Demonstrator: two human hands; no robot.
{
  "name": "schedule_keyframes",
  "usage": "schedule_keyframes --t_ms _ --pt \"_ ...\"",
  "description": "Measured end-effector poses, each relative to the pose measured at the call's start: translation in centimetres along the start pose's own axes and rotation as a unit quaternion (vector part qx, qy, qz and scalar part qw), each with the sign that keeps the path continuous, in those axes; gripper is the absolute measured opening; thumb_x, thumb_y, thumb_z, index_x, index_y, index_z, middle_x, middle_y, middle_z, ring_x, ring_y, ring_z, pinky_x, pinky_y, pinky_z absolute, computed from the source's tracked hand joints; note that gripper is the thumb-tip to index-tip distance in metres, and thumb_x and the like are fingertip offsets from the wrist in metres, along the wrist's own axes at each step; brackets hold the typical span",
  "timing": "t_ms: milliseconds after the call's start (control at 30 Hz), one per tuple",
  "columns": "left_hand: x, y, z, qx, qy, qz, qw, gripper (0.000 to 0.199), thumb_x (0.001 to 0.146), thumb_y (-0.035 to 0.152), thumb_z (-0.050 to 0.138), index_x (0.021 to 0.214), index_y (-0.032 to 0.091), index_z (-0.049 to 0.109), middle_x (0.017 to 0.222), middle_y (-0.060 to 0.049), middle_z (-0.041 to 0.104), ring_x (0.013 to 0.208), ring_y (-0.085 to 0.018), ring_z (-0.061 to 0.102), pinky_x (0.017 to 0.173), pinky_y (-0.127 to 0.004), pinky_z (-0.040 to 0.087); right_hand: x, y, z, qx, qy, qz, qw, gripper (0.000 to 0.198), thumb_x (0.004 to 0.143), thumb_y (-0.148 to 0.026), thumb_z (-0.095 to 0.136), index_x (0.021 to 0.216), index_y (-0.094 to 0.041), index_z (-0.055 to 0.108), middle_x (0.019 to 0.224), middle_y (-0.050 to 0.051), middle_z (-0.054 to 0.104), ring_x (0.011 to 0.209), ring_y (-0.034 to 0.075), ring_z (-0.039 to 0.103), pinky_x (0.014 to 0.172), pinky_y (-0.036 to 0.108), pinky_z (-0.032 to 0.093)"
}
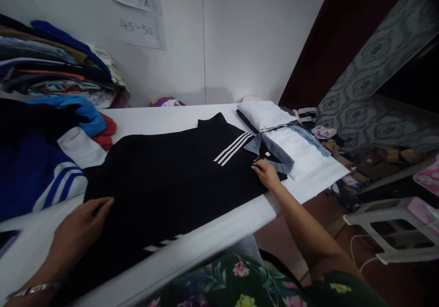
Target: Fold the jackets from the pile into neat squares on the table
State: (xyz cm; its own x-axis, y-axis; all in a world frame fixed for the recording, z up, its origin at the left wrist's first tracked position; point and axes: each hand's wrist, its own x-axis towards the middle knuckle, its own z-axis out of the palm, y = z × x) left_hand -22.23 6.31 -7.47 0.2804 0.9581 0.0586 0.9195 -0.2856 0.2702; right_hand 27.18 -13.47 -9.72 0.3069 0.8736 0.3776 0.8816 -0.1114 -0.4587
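Note:
A black collared shirt lies spread over the white table, with a grey denim-like collar at its right end. Three white stripes run down its far sleeve, and more white stripes show at the near edge. My right hand pinches the fabric beside the collar opening. At the shirt's left end, my left hand has its thumb and fingers pressed together on the black cloth. A small pale label shows inside the collar.
Stacked folded clothes stand at the back left, with a blue striped garment below them. White folded clothes lie at the table's right end. A white plastic stool is on the floor at right. Handwritten paper hangs on the wall.

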Motion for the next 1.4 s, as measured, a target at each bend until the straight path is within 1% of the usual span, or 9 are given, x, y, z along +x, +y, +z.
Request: schedule_keyframes --t_ms 200,467,633,733,833,1033,1200,1300,1400 --pt "-0.5 1.3 -0.6 0.003 -0.033 -0.032 0.999 0.056 0.084 0.048 0.029 0.108 0.012 0.065 0.115 -0.014 0.066 0.104 -0.030 0.060 0.088 -0.041 0.048 0.4 0.8 0.9 -0.074 -0.031 0.033 0.996 0.015 0.088 -0.027 0.056 0.093 -0.020 0.067 0.092 0.007 0.065 0.089 0.021 0.058 0.082 0.033 0.045" --pt "1.0 1.0 -2.0 0.042 -0.092 0.020 0.995 0.060 0.082 0.050 0.035 0.122 0.012 0.058 0.121 -0.014 0.064 0.106 -0.030 0.061 0.090 -0.041 0.046 0.7 1.2 0.0 -0.019 -0.082 0.039 0.996 0.019 0.085 -0.023 0.058 0.102 -0.021 0.067 0.100 0.007 0.066 0.094 0.020 0.061 0.085 0.033 0.046" --pt "1.9 7.1 -2.4 0.028 -0.059 0.164 0.984 0.058 0.085 0.051 0.037 0.122 0.013 0.059 0.121 -0.012 0.063 0.109 -0.028 0.058 0.095 -0.039 0.043 0.9 0.9 -0.9 0.042 -0.080 0.053 0.994 0.023 0.083 -0.024 0.059 0.105 -0.020 0.065 0.098 0.006 0.068 0.088 0.019 0.062 0.081 0.032 0.046" --pt "2.6 11.5 -0.5 -0.003 -0.085 0.235 0.968 0.054 0.086 0.052 0.037 0.121 0.017 0.060 0.122 -0.010 0.062 0.110 -0.025 0.057 0.096 -0.037 0.042 1.2 0.8 -1.1 0.037 -0.082 0.053 0.995 0.013 0.082 -0.021 0.058 0.091 -0.020 0.067 0.088 0.004 0.068 0.081 0.018 0.061 0.075 0.030 0.045" --pt "3.6 13.9 1.8 0.007 -0.092 0.260 0.961 0.050 0.085 0.049 0.038 0.114 0.019 0.064 0.116 -0.010 0.064 0.107 -0.027 0.057 0.092 -0.038 0.044 1.7 0.8 -1.6 0.038 -0.093 0.057 0.993 0.009 0.082 -0.020 0.059 0.085 -0.020 0.068 0.083 0.002 0.067 0.076 0.016 0.060 0.071 0.027 0.043" --pt "5.4 14.7 2.7 -0.031 -0.103 0.234 0.966 0.041 0.085 0.048 0.036 0.086 0.021 0.067 0.095 -0.008 0.067 0.091 -0.024 0.061 0.078 -0.032 0.045 3.4 1.3 -2.6 0.046 -0.114 0.048 0.991 0.011 0.084 -0.023 0.061 0.084 -0.018 0.070 0.081 0.001 0.068 0.074 0.013 0.059 0.069 0.023 0.042" --pt "6.0 14.7 1.6 -0.045 -0.131 0.162 0.977 0.042 0.086 0.052 0.033 0.086 0.024 0.064 0.087 -0.004 0.069 0.078 -0.021 0.063 0.068 -0.029 0.044 4.7 1.5 -2.7 0.045 -0.124 0.036 0.991 0.016 0.087 -0.027 0.058 0.082 -0.017 0.070 0.079 0.001 0.067 0.074 0.013 0.059 0.069 0.023 0.041" --pt "6.2 14.6 2.0 -0.020 -0.136 0.165 0.977 0.044 0.087 0.053 0.032 0.087 0.024 0.065 0.086 -0.005 0.070 0.078 -0.022 0.064 0.066 -0.029 0.044 5.4 1.8 -2.2 -0.004 -0.142 0.011 0.990 0.021 0.090 -0.032 0.055 0.085 -0.018 0.070 0.076 0.000 0.067 0.071 0.013 0.059 0.066 0.022 0.040" --pt "6.0 14.4 3.1 0.010 -0.115 0.191 0.975 0.044 0.087 0.051 0.033 0.095 0.022 0.066 0.101 -0.007 0.069 0.090 -0.024 0.064 0.071 -0.030 0.046 5.6 2.3 -1.1 -0.072 -0.154 -0.019 0.985 0.021 0.091 -0.034 0.055 0.089 -0.018 0.069 0.084 0.003 0.069 0.077 0.014 0.060 0.068 0.023 0.040"
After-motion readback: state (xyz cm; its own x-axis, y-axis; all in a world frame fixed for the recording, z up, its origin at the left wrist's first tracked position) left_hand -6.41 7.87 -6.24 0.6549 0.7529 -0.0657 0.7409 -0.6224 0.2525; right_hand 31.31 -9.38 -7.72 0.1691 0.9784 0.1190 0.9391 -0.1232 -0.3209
